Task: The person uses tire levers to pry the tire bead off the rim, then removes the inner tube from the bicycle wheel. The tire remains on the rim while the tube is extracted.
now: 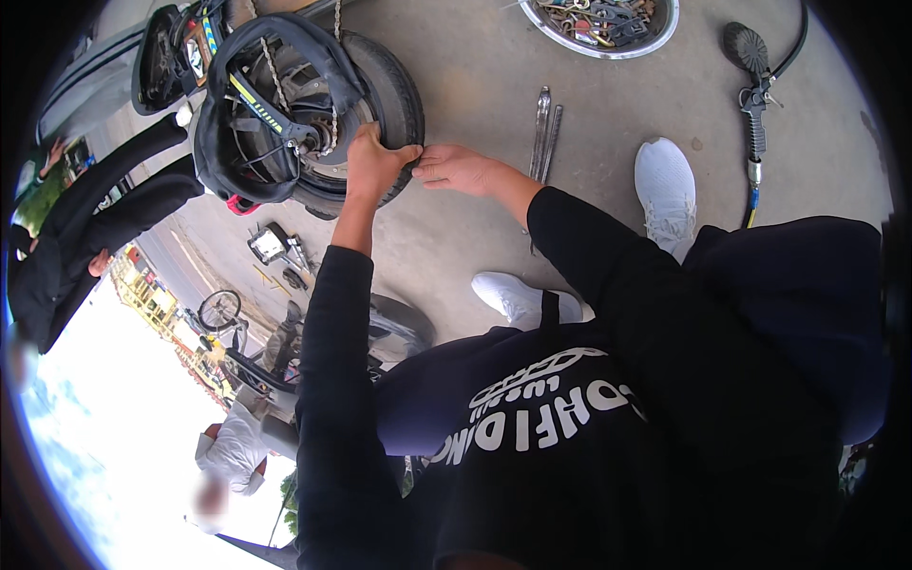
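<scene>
A motorcycle-type wheel with a black tyre (404, 95) stands at the upper left. A limp black inner tube (214, 147) hangs looped over its side, and a metal chain (277, 81) runs by the hub. My left hand (373, 163) grips the tyre's near edge, its thumb stretched across to the tread. From the right, my right hand (463, 169) meets the tread with its fingers stretched out and nothing held in it. The two hands nearly touch at the tyre. Some left fingertips are hidden behind that hand.
Long metal tyre levers (541, 133) lie right of the wheel. A metal bowl (655, 43) of small hardware and an air inflator gun (755, 128) with a hose are farther right. My white shoes (665, 185) rest on the concrete. Other people stand at the left.
</scene>
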Demonstrator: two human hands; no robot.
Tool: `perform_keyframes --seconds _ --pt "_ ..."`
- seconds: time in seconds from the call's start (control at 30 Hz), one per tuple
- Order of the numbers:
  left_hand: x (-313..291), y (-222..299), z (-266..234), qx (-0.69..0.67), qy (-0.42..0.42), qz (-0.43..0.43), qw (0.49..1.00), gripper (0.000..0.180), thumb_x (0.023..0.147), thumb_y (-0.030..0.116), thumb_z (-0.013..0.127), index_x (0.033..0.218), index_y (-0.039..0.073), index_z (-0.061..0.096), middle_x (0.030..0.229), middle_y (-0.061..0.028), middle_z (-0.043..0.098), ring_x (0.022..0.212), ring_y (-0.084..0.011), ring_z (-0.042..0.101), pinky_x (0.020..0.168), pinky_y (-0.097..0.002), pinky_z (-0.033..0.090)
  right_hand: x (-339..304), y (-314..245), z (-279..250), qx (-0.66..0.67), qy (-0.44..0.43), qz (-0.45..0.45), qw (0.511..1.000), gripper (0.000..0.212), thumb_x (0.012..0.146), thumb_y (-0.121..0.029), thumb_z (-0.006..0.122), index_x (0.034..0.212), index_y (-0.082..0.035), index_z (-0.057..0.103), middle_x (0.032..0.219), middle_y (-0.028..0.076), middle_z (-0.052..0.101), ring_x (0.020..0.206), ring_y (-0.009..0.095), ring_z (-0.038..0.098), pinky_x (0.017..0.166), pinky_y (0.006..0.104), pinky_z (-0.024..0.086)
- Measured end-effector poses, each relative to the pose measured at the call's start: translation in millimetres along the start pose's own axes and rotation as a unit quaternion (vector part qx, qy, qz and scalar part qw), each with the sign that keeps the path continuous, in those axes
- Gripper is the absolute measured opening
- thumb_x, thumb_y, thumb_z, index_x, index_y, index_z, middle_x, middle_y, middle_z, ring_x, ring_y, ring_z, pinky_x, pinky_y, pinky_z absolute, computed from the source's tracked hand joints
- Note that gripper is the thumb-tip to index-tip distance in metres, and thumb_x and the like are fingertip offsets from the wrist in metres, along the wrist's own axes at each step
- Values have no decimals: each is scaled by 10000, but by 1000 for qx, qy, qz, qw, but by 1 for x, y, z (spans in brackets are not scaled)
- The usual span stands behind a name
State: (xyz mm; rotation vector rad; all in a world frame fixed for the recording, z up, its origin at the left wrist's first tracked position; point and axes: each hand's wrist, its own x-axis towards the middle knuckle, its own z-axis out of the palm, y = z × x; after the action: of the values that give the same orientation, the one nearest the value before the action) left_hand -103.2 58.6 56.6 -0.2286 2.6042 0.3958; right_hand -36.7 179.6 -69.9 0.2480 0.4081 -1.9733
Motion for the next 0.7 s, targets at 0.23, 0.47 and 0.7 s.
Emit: perform_keyframes --seconds 0.23,0.47,0.7 --pt "-5 -29 -2 -184 -105 -32 977 414 649 171 802 932 -78 630 821 -209 672 790 -364 661 741 -383 510 10 26 31 56 102 -45 992 355 855 -156 725 1161 -28 599 1051 35 661 1019 150 598 901 310 466" --pt "-2 -40 5 17 9 154 988 396 656 172 794 935 -64 641 871 -190 685 813 -329 667 752 -367 505 13 34 31 -24 105 -57 992 358 868 -197 717 1180 -54 613 1056 8 659 1015 109 592 918 284 459" --pt "2 -28 -13 -99 -139 12 985 400 655 162 800 941 -71 645 831 -176 686 743 -247 656 721 -340 508 16 37 40 10 150 -123 981 174 828 -131 742 928 -4 678 802 27 645 677 99 532 609 256 423"
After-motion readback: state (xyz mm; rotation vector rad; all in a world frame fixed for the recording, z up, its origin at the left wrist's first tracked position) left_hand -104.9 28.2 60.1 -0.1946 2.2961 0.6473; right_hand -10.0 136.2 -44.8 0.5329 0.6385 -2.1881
